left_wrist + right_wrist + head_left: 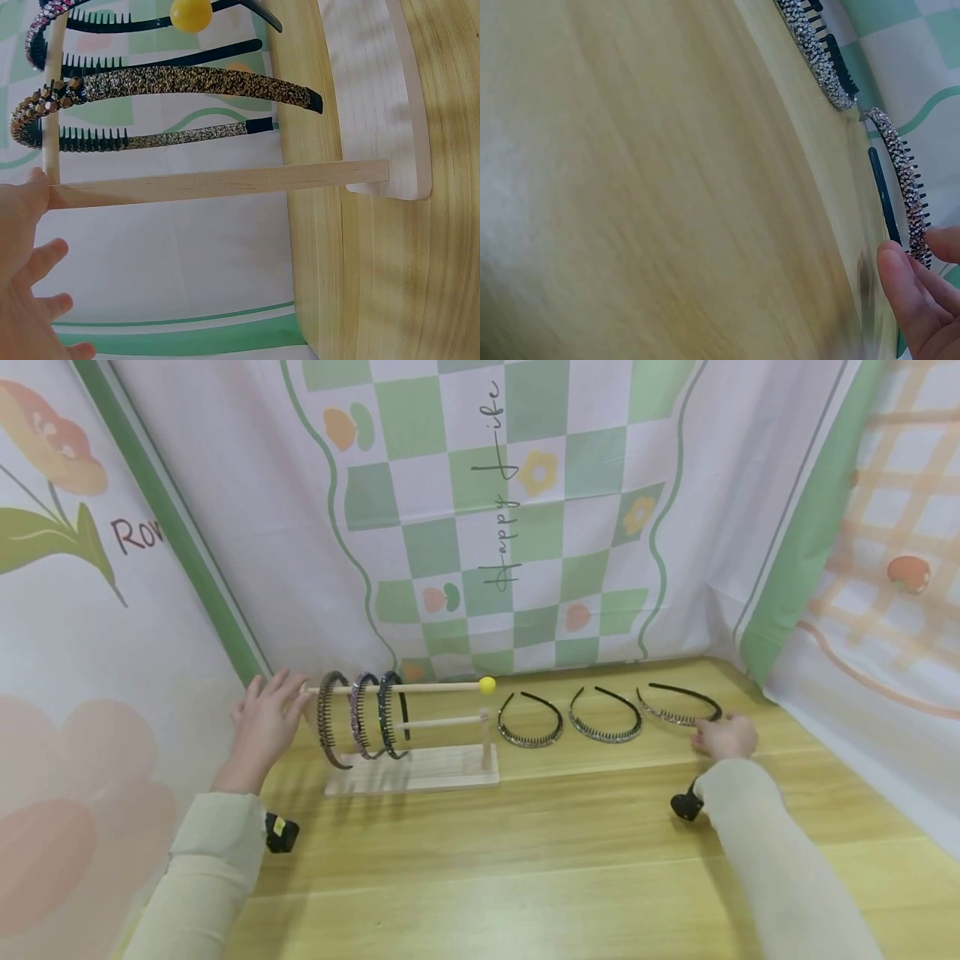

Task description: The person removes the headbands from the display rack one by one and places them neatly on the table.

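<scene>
A wooden headband stand [411,777] stands on the left of the table, with several toothed, glittery headbands hung along its upper rod [442,687]. My left hand [272,710] touches the top of the stand's left post [217,185], its fingers spread in the left wrist view. To the right of the stand lie two sparkly headbands [531,742] [606,737]. With the fingertips, my right hand [726,737] pinches a third sparkly headband [678,718] by its right side. In the right wrist view, this headband [904,176] rises at a tilt between thumb and fingers.
A yellow ball [487,686] caps the upper rod's right end, and a shorter lower rod [442,722] runs beneath it. Patterned cloth [480,527] closes off the back and both sides of the wooden table [480,868].
</scene>
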Available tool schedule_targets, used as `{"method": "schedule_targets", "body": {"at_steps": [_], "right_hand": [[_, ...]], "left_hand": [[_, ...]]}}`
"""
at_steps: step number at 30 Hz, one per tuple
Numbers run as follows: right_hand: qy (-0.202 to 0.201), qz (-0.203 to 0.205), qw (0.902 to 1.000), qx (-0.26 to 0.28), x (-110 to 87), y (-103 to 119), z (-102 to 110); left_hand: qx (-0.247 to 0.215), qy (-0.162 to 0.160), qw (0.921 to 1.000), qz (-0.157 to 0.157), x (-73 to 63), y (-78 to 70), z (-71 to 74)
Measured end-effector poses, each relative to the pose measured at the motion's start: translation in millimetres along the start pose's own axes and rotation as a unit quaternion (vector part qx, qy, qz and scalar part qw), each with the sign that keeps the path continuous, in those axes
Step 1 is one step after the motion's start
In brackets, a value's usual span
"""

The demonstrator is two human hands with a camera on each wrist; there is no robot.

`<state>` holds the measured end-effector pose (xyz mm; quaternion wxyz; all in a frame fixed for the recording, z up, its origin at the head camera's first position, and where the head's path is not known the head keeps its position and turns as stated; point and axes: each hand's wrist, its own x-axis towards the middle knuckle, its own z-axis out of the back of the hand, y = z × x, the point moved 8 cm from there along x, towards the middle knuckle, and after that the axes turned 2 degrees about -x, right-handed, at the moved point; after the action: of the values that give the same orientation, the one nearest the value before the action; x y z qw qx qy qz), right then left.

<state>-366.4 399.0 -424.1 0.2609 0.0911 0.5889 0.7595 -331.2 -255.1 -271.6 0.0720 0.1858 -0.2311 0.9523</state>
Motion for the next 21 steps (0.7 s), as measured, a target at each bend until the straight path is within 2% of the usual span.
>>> {"method": "schedule_targets", "body": {"at_steps": [15,21], "right_hand": [[-0.007,0.027,0.9940,-0.106,2.9,1.2,2.0],[-0.004,0.070,0.9910,-0.114,2.7,9.7,-0.1]], "left_hand": [[-0.003,0.003,1.0000,0.002,-0.1,-0.9,-0.4],[-0.005,0.003,1.0000,0.002,-0.1,-1.2,-0.2]]}}
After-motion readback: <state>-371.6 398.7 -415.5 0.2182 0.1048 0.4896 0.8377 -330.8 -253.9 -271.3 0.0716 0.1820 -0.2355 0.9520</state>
